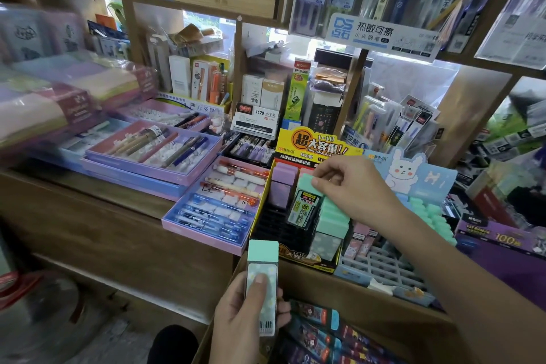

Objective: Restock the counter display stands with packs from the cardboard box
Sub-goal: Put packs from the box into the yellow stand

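Stand: black stand [274,227] with a yellow header, on the worktop [88,186]; purple packs [283,183] at its back left.
Right hand [354,186]: over the stand's right column; fingers [325,176] pinch the top of a mint pack [305,204], tilted in a slot.
Left hand [242,313]: in front of the stand; fingers curl round a second pack [262,275], thumb on its face.
Box [339,289]: below the stand's front, dark packs [319,316] inside.
Bunny stand [413,174]: just right of the stand.
Pen trays [153,154]: left of the stand.
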Available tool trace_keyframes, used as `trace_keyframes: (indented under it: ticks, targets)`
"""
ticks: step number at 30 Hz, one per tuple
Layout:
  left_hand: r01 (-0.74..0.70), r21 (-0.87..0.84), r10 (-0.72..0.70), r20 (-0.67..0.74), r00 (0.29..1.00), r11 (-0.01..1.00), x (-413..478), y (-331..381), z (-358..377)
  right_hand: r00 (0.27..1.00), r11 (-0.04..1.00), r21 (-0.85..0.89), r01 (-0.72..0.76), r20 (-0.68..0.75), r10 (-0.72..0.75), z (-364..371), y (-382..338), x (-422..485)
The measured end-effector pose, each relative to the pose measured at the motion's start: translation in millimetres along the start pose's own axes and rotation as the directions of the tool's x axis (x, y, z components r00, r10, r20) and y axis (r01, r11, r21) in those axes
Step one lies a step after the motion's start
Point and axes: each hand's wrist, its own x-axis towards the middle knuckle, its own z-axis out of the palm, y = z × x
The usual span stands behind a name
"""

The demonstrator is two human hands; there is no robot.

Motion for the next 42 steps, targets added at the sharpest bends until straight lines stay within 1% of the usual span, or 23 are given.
trace_keyframes:
  ticks: [4,13,19,21,26,31,33,35,37,39,42]
  targets:
    - [-0.026,0.026,0.026,-0.001,1.000,0.999,0.4,0.6,0.9,1.000,0.999,-0.040,0.011,0.010,-0.010,3.7,1.3,-1.4]
    - [-0.047,0.029,0.047,0.020,0.999,0.998,0.1,0.4,1.2,0.998,1.000,0.009,0.021,0.062,-0.021,3.9,2.2,-2.2]
    - [-0.044,0.036,0.043,0.026,0.999,0.998,0.0,0.4,0.4,0.997,1.000,0.001,0.023,0.076,-0.023,8.5,1.2,-3.7]
    - [-0.050,0.046,0.049,0.027,0.998,0.998,-0.4,0.4,0.3,0.997,0.999,-0.033,0.036,0.065,-0.034,9.7,1.3,-2.8]
    - [-0.047,0.055,0.046,0.027,0.999,0.997,-0.5,0.0,0.6,0.993,0.970,-0.230,0.083,0.096,-0.063,14.5,0.0,-0.9]
    - [-0.057,0.055,0.056,0.026,0.998,0.997,-1.1,0.1,1.7,0.992,0.943,-0.309,0.124,0.075,-0.105,16.8,-0.3,2.4]
    - [-0.068,0.064,0.066,0.029,0.997,0.996,-2.0,0.5,2.2,0.991,0.951,-0.284,0.125,0.071,-0.109,15.7,0.1,0.8]
    - [-0.073,0.073,0.071,0.029,0.997,0.995,-3.3,1.3,2.2,0.994,0.971,-0.217,0.104,0.038,-0.098,13.9,0.6,-4.4]
    - [-0.074,0.085,0.072,0.027,0.997,0.994,-4.4,2.1,2.4,0.998,0.995,-0.091,0.044,-0.045,-0.048,9.3,0.4,-14.1]
    - [-0.074,0.092,0.072,0.022,0.997,0.993,-5.3,3.1,2.6,0.994,0.997,0.071,-0.009,-0.104,0.017,2.7,-0.8,-27.5]
    - [-0.081,0.120,0.079,0.029,0.996,0.989,-7.3,4.0,4.2,0.994,0.957,0.288,-0.038,-0.088,0.066,-10.4,-4.7,-56.3]
